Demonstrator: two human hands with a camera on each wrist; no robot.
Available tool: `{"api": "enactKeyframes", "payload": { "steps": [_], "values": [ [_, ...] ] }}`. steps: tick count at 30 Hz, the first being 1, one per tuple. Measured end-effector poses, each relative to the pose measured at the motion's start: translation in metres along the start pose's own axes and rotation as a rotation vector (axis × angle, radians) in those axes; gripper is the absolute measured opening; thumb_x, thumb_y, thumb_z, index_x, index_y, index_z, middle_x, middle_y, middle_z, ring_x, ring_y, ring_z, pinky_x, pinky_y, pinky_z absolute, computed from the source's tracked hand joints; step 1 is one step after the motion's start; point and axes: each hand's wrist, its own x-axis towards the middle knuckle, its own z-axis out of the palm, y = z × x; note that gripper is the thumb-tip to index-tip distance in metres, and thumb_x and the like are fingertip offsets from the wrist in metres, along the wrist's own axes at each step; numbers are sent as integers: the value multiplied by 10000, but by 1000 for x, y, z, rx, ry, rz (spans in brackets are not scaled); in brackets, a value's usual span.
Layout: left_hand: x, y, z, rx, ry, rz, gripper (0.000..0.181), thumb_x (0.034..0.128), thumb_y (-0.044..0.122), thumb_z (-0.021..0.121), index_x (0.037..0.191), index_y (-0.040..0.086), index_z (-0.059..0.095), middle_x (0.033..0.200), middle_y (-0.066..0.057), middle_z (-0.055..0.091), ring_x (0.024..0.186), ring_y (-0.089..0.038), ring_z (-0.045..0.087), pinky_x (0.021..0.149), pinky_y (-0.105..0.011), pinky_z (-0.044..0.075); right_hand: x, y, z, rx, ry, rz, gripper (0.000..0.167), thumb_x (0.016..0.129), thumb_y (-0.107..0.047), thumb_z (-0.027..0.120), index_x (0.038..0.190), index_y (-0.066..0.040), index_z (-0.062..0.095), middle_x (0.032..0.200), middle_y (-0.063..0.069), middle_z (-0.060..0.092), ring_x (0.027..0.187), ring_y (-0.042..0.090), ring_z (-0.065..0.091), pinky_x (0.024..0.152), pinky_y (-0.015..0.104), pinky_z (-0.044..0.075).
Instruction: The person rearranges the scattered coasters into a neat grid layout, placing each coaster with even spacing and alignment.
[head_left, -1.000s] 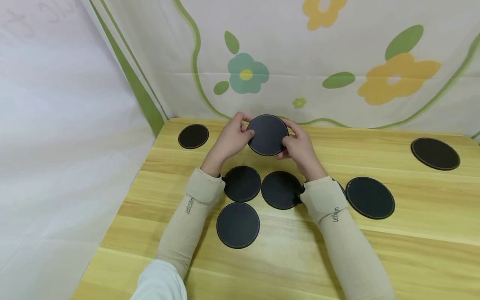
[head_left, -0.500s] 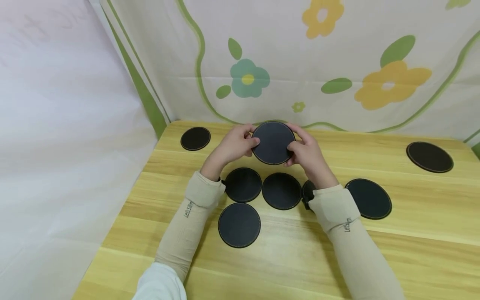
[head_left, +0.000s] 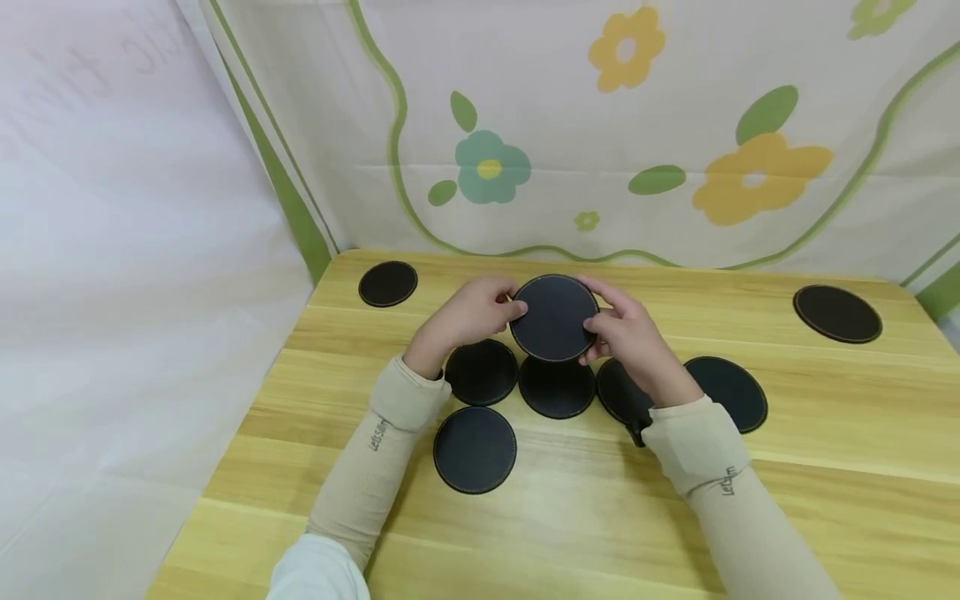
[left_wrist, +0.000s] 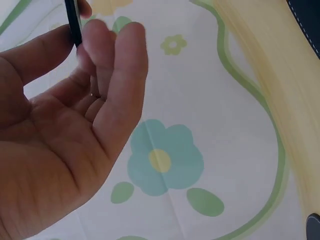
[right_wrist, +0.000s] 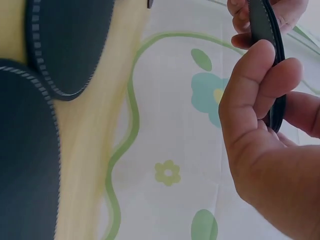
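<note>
A round black coaster (head_left: 555, 318) with a stitched rim is held up between both hands, its flat face toward the head camera. My left hand (head_left: 476, 312) pinches its left edge, thumb on the face and fingers behind. On the opposite edge my right hand (head_left: 630, 337) grips it the same way. The right wrist view shows the coaster (right_wrist: 267, 45) edge-on, with right-hand fingers on one side and the thumb on the other. Below it, a row of coasters lies on the table: a left one (head_left: 482, 373), a partly covered middle one (head_left: 557, 390), and a right one (head_left: 621, 393).
Nearer me, another coaster (head_left: 475, 450) lies below the left one. A further coaster (head_left: 731, 390) sits partly behind the right forearm. Single coasters lie at the far left (head_left: 387, 283) and far right (head_left: 837, 313) of the wooden table (head_left: 585, 517). A flowered curtain (head_left: 555, 125) hangs behind.
Both hands have brought the held coaster nearer and slightly right, so it now overlaps the middle coaster in the head view. The right forearm has shifted right, uncovering more of the row's right coaster.
</note>
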Motion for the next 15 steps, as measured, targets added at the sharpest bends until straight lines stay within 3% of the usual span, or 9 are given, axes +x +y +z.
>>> {"api": "enactKeyframes", "payload": {
  "steps": [8,15],
  "values": [
    [-6,6,8,45,-72,-11,338,1049,169,583,735,76,501,660,-52,510,757,-330,657,660,-326,480,-15,7,-5,-14,-50,38,649,951,36,449,1571,-143,377,766,185,609,529,262,630,633,414,594],
    [-7,10,14,126,-112,-54,292,1054,174,576,793,50,537,704,-75,572,755,-291,688,673,-325,492,-20,8,-6,-30,-71,55,646,955,28,447,1576,-127,364,779,187,576,520,232,606,623,425,595]
  ]
}}
